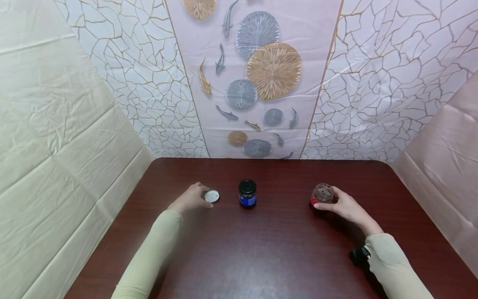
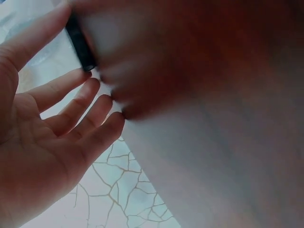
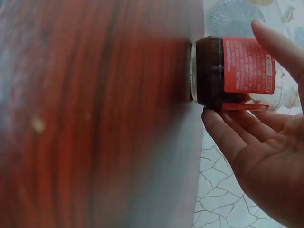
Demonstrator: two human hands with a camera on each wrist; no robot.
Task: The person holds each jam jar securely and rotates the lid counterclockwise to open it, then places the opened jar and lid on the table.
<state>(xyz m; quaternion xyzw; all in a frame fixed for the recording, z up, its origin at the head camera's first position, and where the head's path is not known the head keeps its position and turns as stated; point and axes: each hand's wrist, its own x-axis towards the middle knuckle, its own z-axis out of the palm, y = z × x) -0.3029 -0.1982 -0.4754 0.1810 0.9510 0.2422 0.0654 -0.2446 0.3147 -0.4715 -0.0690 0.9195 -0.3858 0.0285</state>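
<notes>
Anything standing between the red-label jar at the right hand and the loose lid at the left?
Yes: the closed blue-label jar stands on the table between the red-label jar and the loose lid, nearer the lid.

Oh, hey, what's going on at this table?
A person has both hands out over a dark table. The left hand is around a small lid, pale inside facing up; whether it grips it, I can't tell. The right hand holds an upright, open jar with a red label. Between the hands, a blue-labelled jar stands untouched, its black cap on.
</notes>
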